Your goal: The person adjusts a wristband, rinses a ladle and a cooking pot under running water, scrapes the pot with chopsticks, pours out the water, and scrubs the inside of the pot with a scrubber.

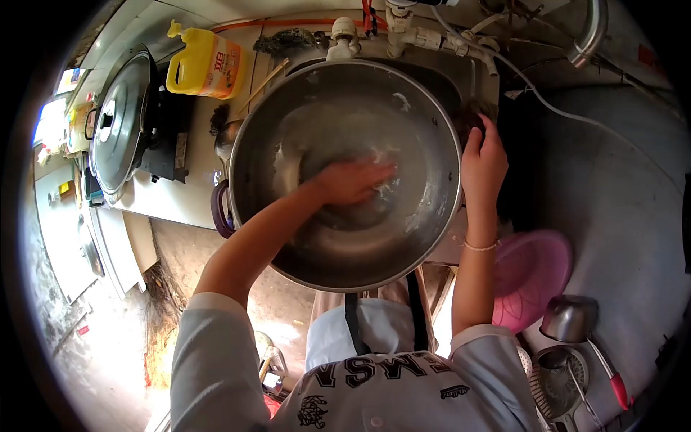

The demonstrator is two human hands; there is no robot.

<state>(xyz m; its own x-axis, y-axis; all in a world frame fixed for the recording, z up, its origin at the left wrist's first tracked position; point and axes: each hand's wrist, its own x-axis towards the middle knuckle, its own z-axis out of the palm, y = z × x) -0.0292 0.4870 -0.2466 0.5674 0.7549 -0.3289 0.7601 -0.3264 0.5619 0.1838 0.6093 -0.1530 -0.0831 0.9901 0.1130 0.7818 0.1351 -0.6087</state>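
Observation:
A large, wide metal pot is tilted toward me over the sink. It has a purple side handle at its left. Inside, whitish streaks and what looks like a little cloudy water lie on the bottom. My left hand is in the pot with its fingers stretched out over the bottom, slightly blurred. At the pot's right rim, my right hand is closed around the other side handle, which is mostly hidden by the fingers.
A yellow detergent jug stands behind, left of the taps. A lidded wok sits on the stove at far left. A pink basin, a saucepan and a strainer are at lower right.

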